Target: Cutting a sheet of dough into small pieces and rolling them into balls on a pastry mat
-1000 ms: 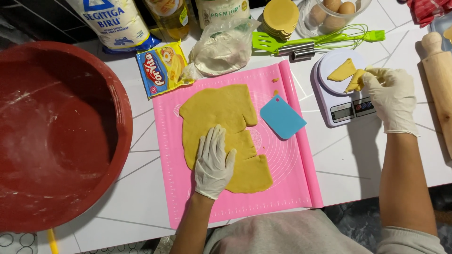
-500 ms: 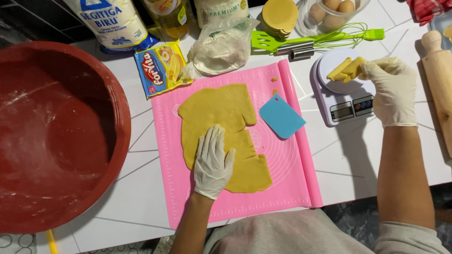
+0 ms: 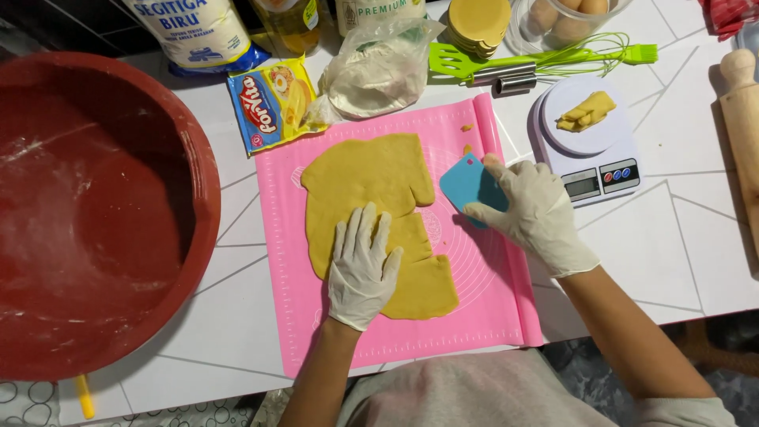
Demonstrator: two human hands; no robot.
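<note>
A flat sheet of yellow dough (image 3: pixel 371 190) lies on a pink silicone mat (image 3: pixel 482 292). My left hand (image 3: pixel 362 267), in a white glove, rests flat on the dough's lower part with its fingers spread. My right hand (image 3: pixel 531 215), also gloved, is on the blue plastic scraper (image 3: pixel 466 180) at the mat's right side, with fingers over its edge. A small folded piece of dough (image 3: pixel 586 111) sits on the white kitchen scale (image 3: pixel 589 150) to the right.
A large red bowl (image 3: pixel 87 213) fills the left side. Behind the mat stand a flour bag (image 3: pixel 198 32), a yellow packet (image 3: pixel 273 103), a clear bag of white powder (image 3: pixel 379 75), a green whisk and spatula (image 3: pixel 545 55), round cutters (image 3: pixel 477 22) and eggs (image 3: pixel 557 20). A wooden rolling pin (image 3: pixel 743 134) lies far right.
My right hand has left the dough piece on the scale and moved down and left onto the blue scraper. My left hand has stayed on the dough.
</note>
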